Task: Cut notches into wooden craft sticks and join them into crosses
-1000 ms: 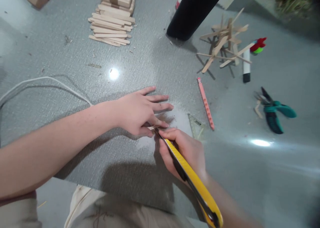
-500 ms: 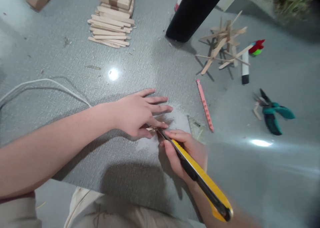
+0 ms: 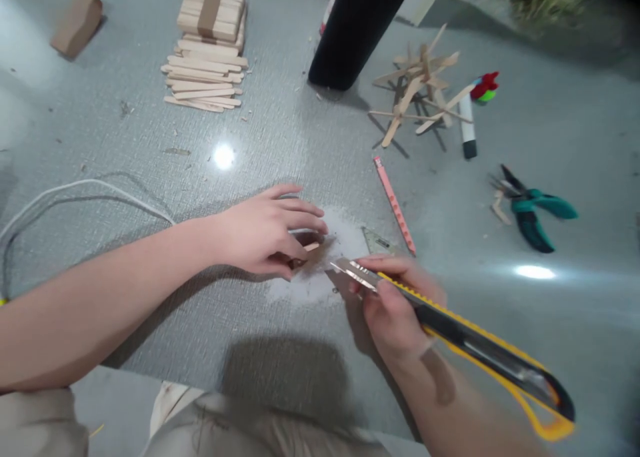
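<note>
My left hand (image 3: 265, 233) rests on the grey tabletop (image 3: 300, 130) with its fingers curled over a small wooden stick piece (image 3: 311, 248), pinning it against the surface. My right hand (image 3: 395, 303) is closed round a yellow and black utility knife (image 3: 465, 337). The knife's bare blade points left and hovers just to the right of the stick piece, apart from it. A pale scuffed patch of the table lies under both hands.
A pink pencil (image 3: 394, 203) and a clear set square (image 3: 377, 241) lie just beyond my right hand. Teal pliers (image 3: 530, 213), a glued stick structure (image 3: 417, 87), a marker (image 3: 467, 127), a black cylinder (image 3: 355, 30), flat stick stacks (image 3: 205, 77), a white cable (image 3: 85, 193).
My right hand has drawn the knife back to the right, off the stick piece, and tilted it flatter. My left fingers have curled in over the piece. The camera shifted slightly.
</note>
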Motion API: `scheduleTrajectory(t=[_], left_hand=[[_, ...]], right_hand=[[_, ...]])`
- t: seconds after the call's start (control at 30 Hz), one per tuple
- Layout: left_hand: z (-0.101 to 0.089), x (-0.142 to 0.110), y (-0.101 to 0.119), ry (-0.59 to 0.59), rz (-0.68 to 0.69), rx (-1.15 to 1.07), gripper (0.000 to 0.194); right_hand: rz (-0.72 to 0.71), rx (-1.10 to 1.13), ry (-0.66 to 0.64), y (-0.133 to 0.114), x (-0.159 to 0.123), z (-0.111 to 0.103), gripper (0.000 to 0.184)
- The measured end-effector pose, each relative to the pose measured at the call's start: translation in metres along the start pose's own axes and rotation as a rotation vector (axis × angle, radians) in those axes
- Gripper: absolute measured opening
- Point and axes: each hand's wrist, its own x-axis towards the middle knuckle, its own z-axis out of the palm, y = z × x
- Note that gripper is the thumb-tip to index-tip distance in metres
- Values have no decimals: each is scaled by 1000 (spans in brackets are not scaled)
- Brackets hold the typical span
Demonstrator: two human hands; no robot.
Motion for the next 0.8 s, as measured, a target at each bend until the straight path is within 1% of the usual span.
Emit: scheduleTrajectory(t=[0.13, 0.27, 0.37, 0.43, 0.5, 0.57, 0.7, 0.73, 0.8], left_hand=[[-5, 2, 6, -10, 16, 27, 18], [-2, 4, 15, 38, 9, 117, 25], [3, 7, 23, 62, 5, 148, 29], [5, 9, 28, 51, 9, 163, 28], [3, 10, 30, 52, -21, 177, 25], [-4, 10, 30, 97, -137, 210, 23], [-23, 4, 18, 277, -574, 326, 25], [-26, 2, 14, 292, -659, 343, 23], [-27, -1, 8, 270, -766, 359, 16]], right_hand=[[46, 108, 91, 6, 3, 2, 19], [89, 225, 138, 7, 9, 7, 18], [97, 303, 169, 9, 12, 10, 18], [91, 338, 186, 11, 14, 11, 18], [79, 356, 199, 13, 14, 12, 18], [65, 361, 207, 15, 14, 12, 20], [38, 356, 198, 20, 13, 14, 29], [32, 352, 191, 21, 12, 15, 30], [19, 344, 180, 23, 12, 15, 30]])
